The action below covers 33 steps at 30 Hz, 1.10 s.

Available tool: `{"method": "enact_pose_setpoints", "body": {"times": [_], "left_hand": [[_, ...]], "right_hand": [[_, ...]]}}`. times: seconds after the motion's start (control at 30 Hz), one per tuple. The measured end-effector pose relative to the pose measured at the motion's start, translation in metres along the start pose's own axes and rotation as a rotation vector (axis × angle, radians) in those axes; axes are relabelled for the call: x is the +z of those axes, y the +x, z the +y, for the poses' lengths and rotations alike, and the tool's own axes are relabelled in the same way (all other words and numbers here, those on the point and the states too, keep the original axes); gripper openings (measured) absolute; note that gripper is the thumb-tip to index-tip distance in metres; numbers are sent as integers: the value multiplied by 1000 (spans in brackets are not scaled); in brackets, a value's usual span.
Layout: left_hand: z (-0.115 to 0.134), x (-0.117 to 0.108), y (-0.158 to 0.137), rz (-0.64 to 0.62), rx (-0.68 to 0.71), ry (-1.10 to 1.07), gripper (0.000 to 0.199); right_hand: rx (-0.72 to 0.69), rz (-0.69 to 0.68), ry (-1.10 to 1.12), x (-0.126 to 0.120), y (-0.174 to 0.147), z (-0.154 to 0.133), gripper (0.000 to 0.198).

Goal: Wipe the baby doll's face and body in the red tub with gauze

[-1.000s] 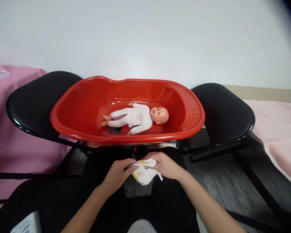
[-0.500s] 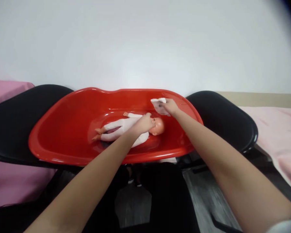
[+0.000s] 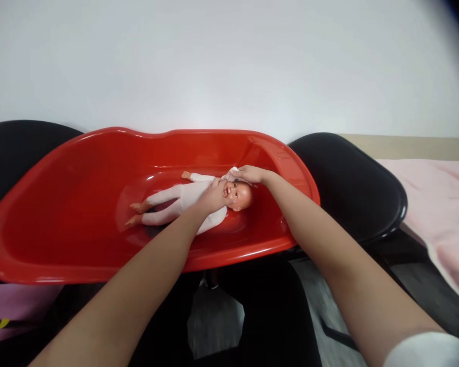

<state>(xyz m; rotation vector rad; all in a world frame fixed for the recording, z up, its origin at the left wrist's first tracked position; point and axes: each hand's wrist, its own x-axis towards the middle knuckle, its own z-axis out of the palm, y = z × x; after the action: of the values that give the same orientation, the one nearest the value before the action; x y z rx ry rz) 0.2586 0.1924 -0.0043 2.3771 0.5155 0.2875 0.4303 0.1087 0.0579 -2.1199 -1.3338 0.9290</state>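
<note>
A baby doll [image 3: 171, 196] with white cloth body, arms and legs lies on its back in a red baby bath [image 3: 72, 224], head to the right. My left hand [image 3: 214, 196] is closed around the doll at its neck and chin, its fingertips partly hidden. Pinched in my right hand [image 3: 251, 174] is a white cloth [image 3: 230, 174], which is against the far side of the doll's head, close to my left fingers. Part of the cloth is hidden behind the doll's head and my hand.
Black chair seats [image 3: 352, 183] stand at both ends of the bath. A pink sheet [image 3: 439, 204] covers a surface at the right, and pink material [image 3: 23, 303] shows at lower left. A pale wall [image 3: 214, 61] rises behind the bath.
My right hand has brought the white cloth left and down onto the doll's head. My left hand keeps its hold at the neck. The view has shifted, with the bath appearing larger.
</note>
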Motion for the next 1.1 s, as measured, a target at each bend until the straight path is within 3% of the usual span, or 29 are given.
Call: {"method": "enact_pose_setpoints", "body": {"times": [0.1,0.27,0.43,0.57,0.73,0.83,0.93,1.0,1.1], "left_hand": [[7,4,-2,-15,7,73,71],[9,5,-3,-59,32,58,80],[4,4,-4,-53,-14,11,72],[3,9,-7,15,-25,23,62],[4,15,-13,61,-5,6,64],[2,14,-13,68,43,14,72],[-2,12,-10,39,7,45,58],[-3,10,-7,8,-22,51,52],[-3,10,-5,1,-27,53,50]], "right_hand": [[42,-7,-57,1,0,3,56],[322,-41,-213,-2,1,7,66],[135,56,-14,-8,-1,6,67],[12,-5,148,-4,-3,8,65],[24,-107,-154,5,-5,11,73],[157,-52,-222,5,-5,13,80],[262,1,-194,-1,-4,13,77],[218,40,-119,-6,-4,13,74],[46,42,34,-9,-3,12,75]]}}
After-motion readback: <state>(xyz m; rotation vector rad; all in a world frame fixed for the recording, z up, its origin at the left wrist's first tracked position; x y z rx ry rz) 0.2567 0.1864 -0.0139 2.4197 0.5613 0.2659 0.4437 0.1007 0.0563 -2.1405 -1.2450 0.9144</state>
